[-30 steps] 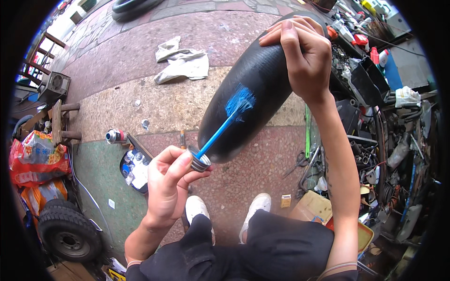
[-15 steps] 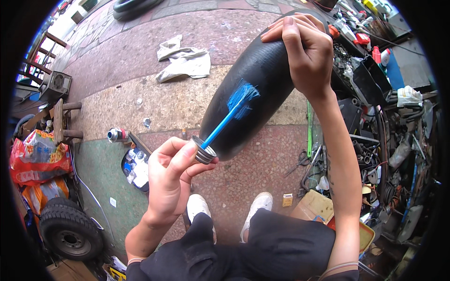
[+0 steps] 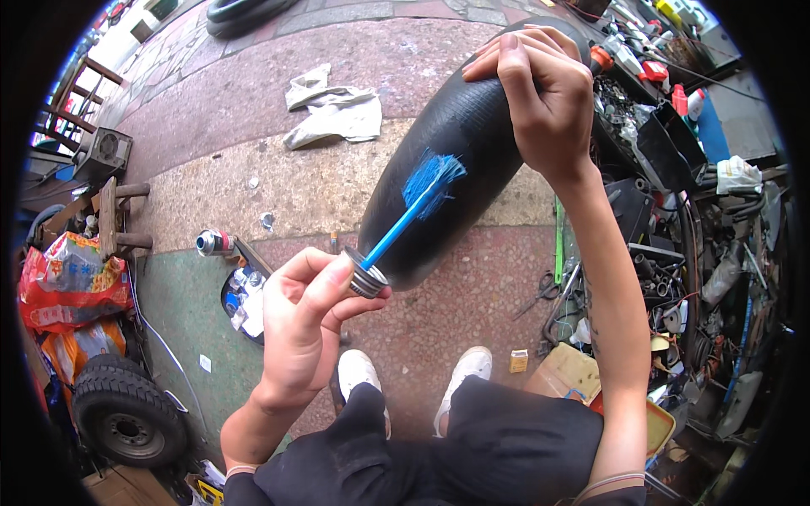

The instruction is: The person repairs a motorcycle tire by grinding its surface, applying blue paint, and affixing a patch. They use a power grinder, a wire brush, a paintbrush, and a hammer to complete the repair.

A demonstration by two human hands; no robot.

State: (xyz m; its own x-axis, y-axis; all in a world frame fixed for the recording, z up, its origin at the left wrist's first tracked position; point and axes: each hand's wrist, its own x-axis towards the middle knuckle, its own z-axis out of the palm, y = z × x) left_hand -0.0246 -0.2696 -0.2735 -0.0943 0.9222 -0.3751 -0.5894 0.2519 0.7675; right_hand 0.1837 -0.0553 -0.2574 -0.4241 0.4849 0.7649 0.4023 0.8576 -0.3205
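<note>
My left hand (image 3: 304, 308) pinches a metal screw cap (image 3: 366, 275) between thumb and fingers. A blue brush stem (image 3: 392, 234) sticks up out of the cap, its tip resting on a smeared blue patch (image 3: 432, 181) on a black inflated inner tube (image 3: 456, 118). The tube slants from the upper right down toward my left hand. Over its upper end lies my right hand (image 3: 548, 93), fingers wrapped around the rubber and gripping it; part of the tube is hidden beneath. Left of my left hand, a small open can (image 3: 214, 243) lies on its side.
A white rag (image 3: 336, 110) lies on the paving ahead. At left stand a dark tray (image 3: 228, 297) of small packets, a wooden stool (image 3: 110, 215) and a small wheel (image 3: 128, 422). Piled parts crowd the right, with scissors (image 3: 547, 289) at their edge. Another tube (image 3: 240, 15) lies far off.
The brush tip has shifted slightly over the tube, and the blue patch looks a little wider. My right hand has moved slightly left. Both hands keep their hold.
</note>
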